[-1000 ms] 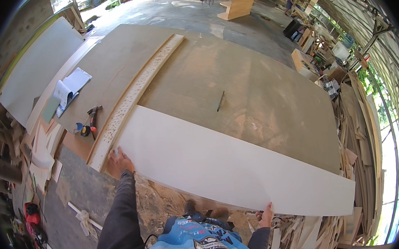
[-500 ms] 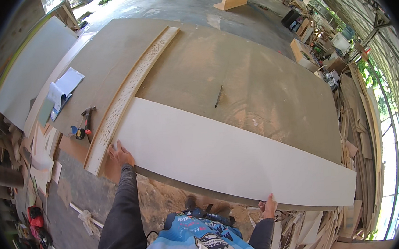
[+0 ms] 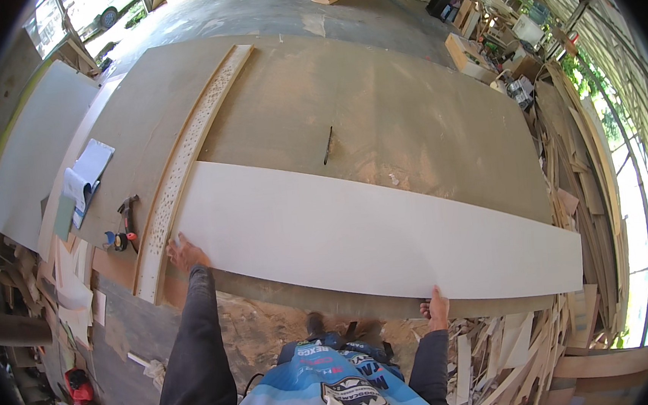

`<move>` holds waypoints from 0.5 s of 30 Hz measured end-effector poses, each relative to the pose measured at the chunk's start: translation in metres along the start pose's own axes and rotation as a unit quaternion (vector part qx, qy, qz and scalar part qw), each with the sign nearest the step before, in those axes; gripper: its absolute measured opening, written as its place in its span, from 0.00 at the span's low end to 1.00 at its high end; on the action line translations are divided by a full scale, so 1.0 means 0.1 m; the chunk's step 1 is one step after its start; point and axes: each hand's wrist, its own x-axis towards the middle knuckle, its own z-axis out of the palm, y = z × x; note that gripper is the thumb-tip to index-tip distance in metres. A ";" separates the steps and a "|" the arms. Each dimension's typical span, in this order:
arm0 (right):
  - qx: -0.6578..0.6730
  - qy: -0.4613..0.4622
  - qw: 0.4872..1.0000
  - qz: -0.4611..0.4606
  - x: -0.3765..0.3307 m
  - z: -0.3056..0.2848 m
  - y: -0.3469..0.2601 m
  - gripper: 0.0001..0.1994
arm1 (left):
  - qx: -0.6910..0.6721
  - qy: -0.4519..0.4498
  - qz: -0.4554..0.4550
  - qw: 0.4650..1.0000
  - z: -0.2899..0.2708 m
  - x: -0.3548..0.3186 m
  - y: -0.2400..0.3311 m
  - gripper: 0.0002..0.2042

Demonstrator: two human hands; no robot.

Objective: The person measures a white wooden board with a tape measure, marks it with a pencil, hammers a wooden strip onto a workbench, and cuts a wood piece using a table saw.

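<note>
I am gripping the long white board (image 3: pixel 372 233) by its near edge, my left hand (image 3: pixel 183 253) closing on its left end and my right hand (image 3: pixel 437 309) further right, as it is lying across the big brown sheet (image 3: pixel 378 114).

Open workshop, concrete floor (image 3: pixel 263 9), daylight; wood offcuts (image 3: pixel 519 355) piled right.

A white open booklet of papers with a pale green sheet (image 3: pixel 83 187) lies at the far left on the big brown board; no packages, signs or screens show clearly.
</note>
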 end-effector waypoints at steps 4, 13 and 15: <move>0.024 -0.052 0.998 -0.006 -0.03 -0.28 0.19 0.29 | 0.118 -0.094 -0.047 0.988 -0.52 -0.22 0.32 0.28; 0.197 0.257 0.938 -0.124 0.95 -2.37 1.06 0.25 | -0.008 -0.277 0.400 0.874 -0.89 -1.53 0.74 0.49; 0.190 0.242 0.938 -0.157 1.15 -2.66 0.97 0.29 | 0.015 -0.297 0.373 0.879 -0.91 -1.64 0.77 0.54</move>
